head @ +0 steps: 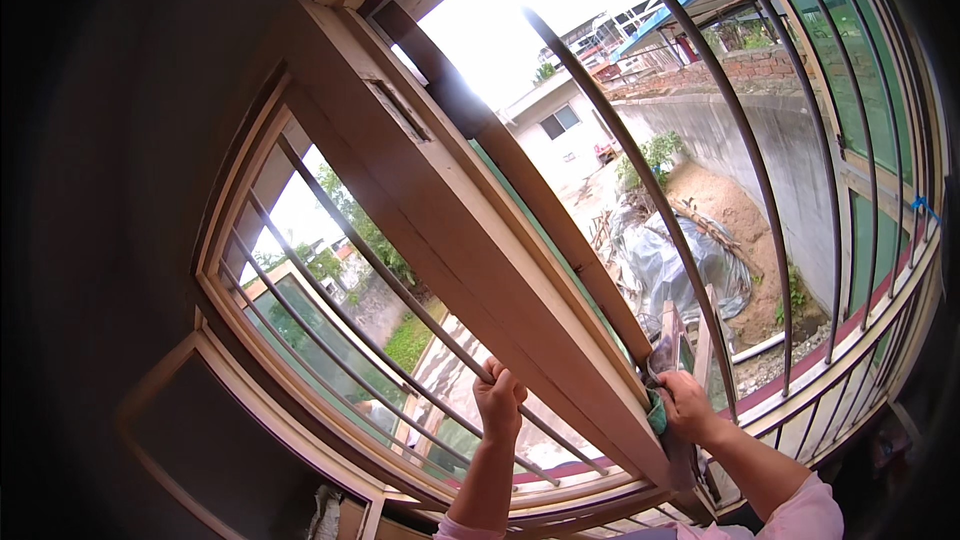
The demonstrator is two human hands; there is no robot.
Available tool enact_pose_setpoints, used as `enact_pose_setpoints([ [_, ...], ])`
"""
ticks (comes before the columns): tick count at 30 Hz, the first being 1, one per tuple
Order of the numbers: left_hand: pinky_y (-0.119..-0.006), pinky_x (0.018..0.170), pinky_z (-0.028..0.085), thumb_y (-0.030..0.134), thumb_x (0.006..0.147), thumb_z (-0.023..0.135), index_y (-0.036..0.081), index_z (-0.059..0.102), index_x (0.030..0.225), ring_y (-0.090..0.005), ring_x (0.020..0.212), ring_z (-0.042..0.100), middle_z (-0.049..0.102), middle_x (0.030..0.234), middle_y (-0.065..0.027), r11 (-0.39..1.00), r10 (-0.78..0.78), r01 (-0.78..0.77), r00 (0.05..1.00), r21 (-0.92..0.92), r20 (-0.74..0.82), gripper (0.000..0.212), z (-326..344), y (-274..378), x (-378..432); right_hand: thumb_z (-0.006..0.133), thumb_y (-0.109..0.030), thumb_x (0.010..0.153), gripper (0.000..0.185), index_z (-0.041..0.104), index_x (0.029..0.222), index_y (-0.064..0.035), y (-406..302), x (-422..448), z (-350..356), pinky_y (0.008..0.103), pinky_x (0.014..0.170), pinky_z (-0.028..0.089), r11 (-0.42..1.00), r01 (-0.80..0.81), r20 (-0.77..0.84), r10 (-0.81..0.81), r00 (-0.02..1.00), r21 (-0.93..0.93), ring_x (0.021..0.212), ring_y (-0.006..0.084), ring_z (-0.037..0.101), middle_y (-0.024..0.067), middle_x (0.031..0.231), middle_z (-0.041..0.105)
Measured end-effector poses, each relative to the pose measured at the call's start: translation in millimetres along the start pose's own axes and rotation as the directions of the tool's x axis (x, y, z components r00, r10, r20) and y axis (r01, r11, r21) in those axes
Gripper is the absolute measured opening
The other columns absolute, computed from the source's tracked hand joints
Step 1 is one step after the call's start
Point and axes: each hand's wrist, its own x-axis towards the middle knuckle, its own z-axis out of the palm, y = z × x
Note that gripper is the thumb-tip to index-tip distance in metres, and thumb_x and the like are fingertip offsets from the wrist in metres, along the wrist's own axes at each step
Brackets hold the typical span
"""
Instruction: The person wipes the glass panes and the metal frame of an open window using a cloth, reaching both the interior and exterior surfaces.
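Observation:
My left hand [499,399] is closed around a dark metal window bar [420,309] in the narrower opening on the left. My right hand [686,405] pinches a cloth [658,411], greenish below and greyish above, against the lower end of the wooden window frame [465,202]. That thick frame post runs diagonally between the two barred openings. Beside it, a narrow wooden sash edge [555,217] with greenish glass reaches down to the right hand. Pink sleeves show on both arms.
More curved bars [705,52] cross the right opening. A blue tie [919,204] hangs at the far right. Outside are a concrete wall [720,127], plastic sheeting [675,262] and a sand heap [750,210]. A dark panel [225,435] lies at lower left.

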Motion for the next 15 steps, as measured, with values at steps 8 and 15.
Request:
enact_pose_setpoints([
  [8,-0.021,0.034,0.017,-0.009,0.074,0.047,0.015,0.028,0.062,-0.0041,0.037,0.024,0.029,0.051,0.0056,1.0,-0.027,0.027,0.999,0.01,0.028,0.033,8,-6,1,0.06,-0.012,0.08,0.018,0.054,0.094,-0.0022,-76,82,-36,0.0404,0.074,0.045,0.993,0.118,-0.149,-0.121,0.981,-0.032,0.084,0.0344,0.056,0.0161,0.087,0.06],
  [15,-0.021,0.034,0.016,-0.008,0.076,0.048,0.016,0.028,0.063,-0.0027,0.038,0.024,0.028,0.051,0.0067,0.999,-0.033,0.033,0.999,0.019,0.011,0.034,-1,1,-1,0.052,-0.015,0.087,0.016,0.053,0.098,-0.0045,-215,282,-49,0.0373,0.074,0.047,0.787,0.615,-0.475,-0.525,0.706,0.045,0.089,0.031,0.058,0.0159,0.092,0.06],
])
